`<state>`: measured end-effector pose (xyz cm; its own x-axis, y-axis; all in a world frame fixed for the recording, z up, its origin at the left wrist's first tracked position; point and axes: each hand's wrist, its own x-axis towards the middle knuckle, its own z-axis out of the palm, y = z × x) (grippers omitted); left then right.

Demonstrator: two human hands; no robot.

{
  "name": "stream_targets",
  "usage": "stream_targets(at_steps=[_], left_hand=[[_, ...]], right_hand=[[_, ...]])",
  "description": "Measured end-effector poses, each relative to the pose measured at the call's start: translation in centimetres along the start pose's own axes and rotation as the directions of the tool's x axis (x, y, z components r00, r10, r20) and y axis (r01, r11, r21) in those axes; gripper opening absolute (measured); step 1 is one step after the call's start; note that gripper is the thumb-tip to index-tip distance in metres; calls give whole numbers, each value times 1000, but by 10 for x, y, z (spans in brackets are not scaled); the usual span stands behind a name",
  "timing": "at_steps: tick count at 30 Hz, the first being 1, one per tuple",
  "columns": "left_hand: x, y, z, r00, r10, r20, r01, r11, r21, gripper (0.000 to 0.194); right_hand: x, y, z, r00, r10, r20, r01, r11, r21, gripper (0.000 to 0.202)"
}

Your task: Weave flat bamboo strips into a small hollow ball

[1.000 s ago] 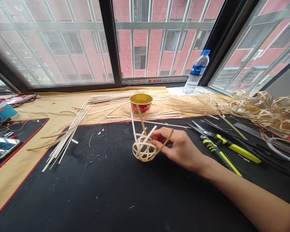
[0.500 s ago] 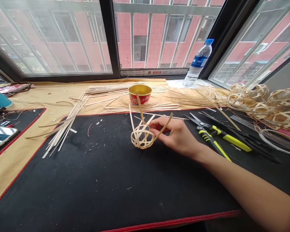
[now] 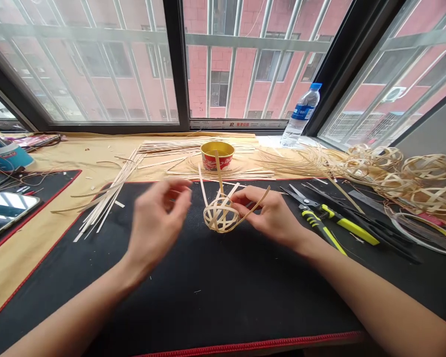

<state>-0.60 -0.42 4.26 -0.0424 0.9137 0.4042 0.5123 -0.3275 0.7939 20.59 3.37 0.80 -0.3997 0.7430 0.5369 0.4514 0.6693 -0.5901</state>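
A small woven bamboo ball (image 3: 220,216) with loose strip ends sticking up and out sits over the middle of the black mat (image 3: 223,292). My right hand (image 3: 269,213) pinches its right side, thumb and fingers on the strips. To the left of the ball, apart from it, my left hand (image 3: 161,218) hangs in the air, slightly blurred. Its fingers are curved, with a gap between thumb and fingertips and nothing in them.
Loose bamboo strips (image 3: 109,198) lie at left, more behind a red bowl (image 3: 217,156). Yellow-handled shears (image 3: 329,218) rest at right, near several finished woven balls (image 3: 429,166). A water bottle (image 3: 301,116) stands by the window; a phone (image 3: 9,210) lies far left.
My left hand has come into view from the lower left and is near the ball. My right hand keeps its hold on the ball. The view has tilted up slightly.
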Motion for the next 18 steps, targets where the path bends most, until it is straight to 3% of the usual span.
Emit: stream_targets(at_steps=[3, 5, 11, 18], left_hand=[[7, -11, 18, 980, -27, 196, 46, 995, -92, 23], [9, -20, 27, 970, 18, 244, 8, 994, -107, 18], [7, -37, 28, 968, 81, 239, -52, 991, -124, 14], [5, -41, 22, 923, 334, 189, -319, 942, -110, 12]], right_hand=[[0, 3, -1, 1000, -10, -12, 10, 1000, -24, 6], [0, 5, -2, 1000, -27, -15, 26, 998, -56, 6], [-1, 9, 3, 994, -109, 1, 108, 985, -132, 8], [-3, 5, 7, 998, -63, -9, 62, 997, -52, 6]])
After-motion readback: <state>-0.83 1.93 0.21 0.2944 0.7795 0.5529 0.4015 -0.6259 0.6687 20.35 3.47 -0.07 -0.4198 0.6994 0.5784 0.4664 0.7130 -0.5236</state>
